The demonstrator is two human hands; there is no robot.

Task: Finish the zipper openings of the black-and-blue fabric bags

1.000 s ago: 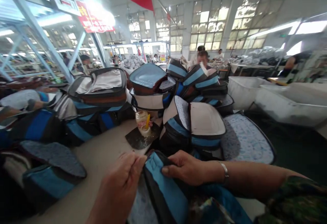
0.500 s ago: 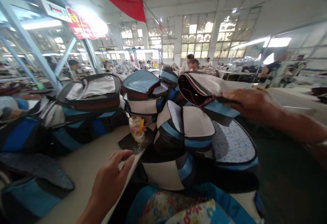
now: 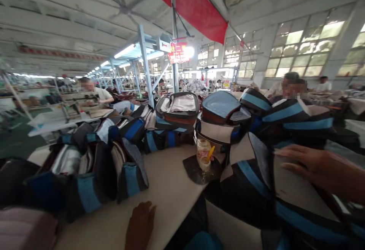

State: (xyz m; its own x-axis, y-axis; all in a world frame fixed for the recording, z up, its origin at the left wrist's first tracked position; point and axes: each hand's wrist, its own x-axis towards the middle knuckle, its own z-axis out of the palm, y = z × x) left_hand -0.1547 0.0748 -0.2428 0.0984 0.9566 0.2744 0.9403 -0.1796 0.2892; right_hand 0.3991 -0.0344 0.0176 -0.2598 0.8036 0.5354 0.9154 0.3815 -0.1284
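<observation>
My right hand (image 3: 316, 166) reaches in from the right, fingers stretched over the beige panel of a bag (image 3: 296, 185) with black and light-blue bands. It touches or hovers close over the panel; its thumb is hidden. Low in the middle, my left hand (image 3: 141, 223) is at the pale tabletop (image 3: 162, 177), in shadow, with no object visible in it. Between the hands, a cloudy glass jar (image 3: 203, 153) with a yellow-handled tool (image 3: 210, 153) stands on a dark mat (image 3: 189, 168). Another beige, black and blue bag (image 3: 251, 166) leans beside the right hand's bag.
Bags with blue stripes (image 3: 85, 189) stand in a row on the left. Behind the jar are stacked bags, one with a light-blue top (image 3: 221, 103). More bags (image 3: 309, 122) lie at the back right. A person (image 3: 97, 92) sits at a machine on the far left.
The view has swung left. My right hand has let go of the bag it held and is now over a beige bag panel. My left hand appears lower, nearer the tabletop.
</observation>
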